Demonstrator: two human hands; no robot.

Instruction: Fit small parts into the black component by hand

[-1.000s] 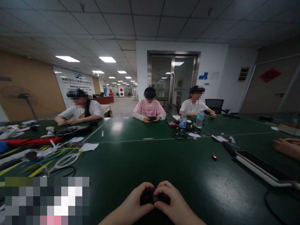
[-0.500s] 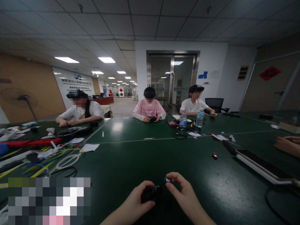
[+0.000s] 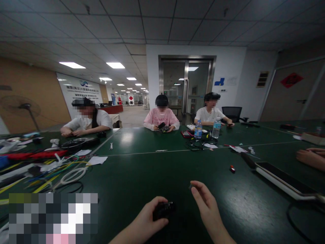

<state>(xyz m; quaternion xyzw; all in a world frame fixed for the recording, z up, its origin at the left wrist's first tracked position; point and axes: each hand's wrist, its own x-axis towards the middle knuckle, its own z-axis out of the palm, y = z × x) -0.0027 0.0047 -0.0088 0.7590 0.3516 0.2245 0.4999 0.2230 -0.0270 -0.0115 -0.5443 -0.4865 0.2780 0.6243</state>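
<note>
My left hand is closed around a small black device low in the middle of the view, just above the green table. My right hand hovers a little right of it and slightly higher. Its thumb and fingertips are pinched together on a tiny dark piece that is too small to name. The two hands are apart.
Three people sit at the far side of the table with two water bottles. Coloured wires and a white cable coil lie at the left. A long power strip and another person's hand are at the right.
Both hands were together on the black device. My right hand has pulled away up and to the right with a tiny piece pinched in it; my left hand still holds the device.
</note>
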